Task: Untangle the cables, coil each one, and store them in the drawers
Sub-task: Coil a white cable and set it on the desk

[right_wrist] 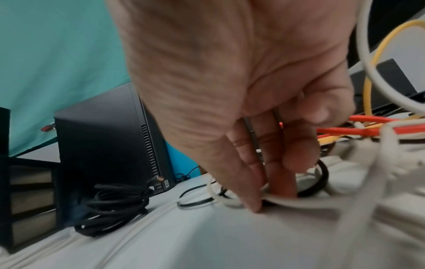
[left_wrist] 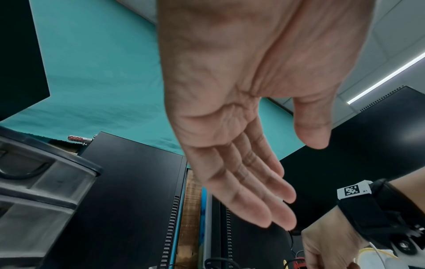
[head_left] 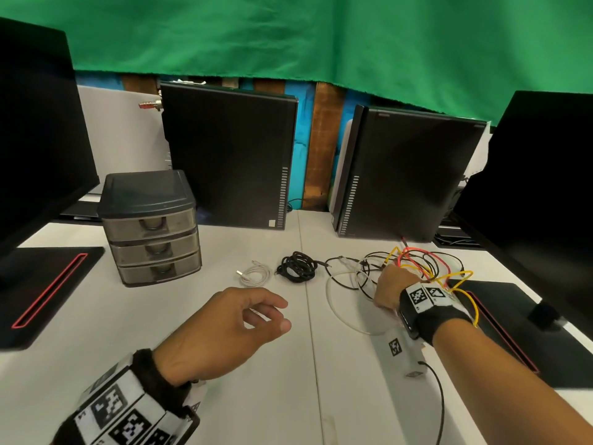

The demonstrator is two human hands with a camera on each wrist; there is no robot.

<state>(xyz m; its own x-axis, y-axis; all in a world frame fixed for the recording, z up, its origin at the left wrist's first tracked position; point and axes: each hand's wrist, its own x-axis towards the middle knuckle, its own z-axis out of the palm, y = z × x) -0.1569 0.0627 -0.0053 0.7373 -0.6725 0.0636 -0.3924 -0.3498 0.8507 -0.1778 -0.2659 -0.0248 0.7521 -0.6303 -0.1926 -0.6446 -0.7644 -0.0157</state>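
Note:
A tangle of yellow, red, white and black cables (head_left: pixel 417 264) lies on the white table (head_left: pixel 256 396) at the right. My right hand (head_left: pixel 386 281) reaches into it from above. In the right wrist view its fingers (right_wrist: pixel 257 182) point straight down, tips touching a white cable (right_wrist: pixel 296 201) on the table. My left hand (head_left: pixel 279 314) hovers open and empty over the table's middle, palm showing in the left wrist view (left_wrist: pixel 296 180). A coiled white cable (head_left: pixel 255 274) and a coiled black cable (head_left: pixel 296 266) lie between the hands and the grey three-drawer unit (head_left: pixel 150 226), whose drawers are pushed in.
Two black computer towers (head_left: pixel 231 155) (head_left: pixel 407 175) stand behind the cables. Dark monitors flank the table at left (head_left: pixel 38 139) and right (head_left: pixel 539 194), each on a black base with red trim (head_left: pixel 48 290) (head_left: pixel 500 316). A green cloth (head_left: pixel 321 36) hangs behind.

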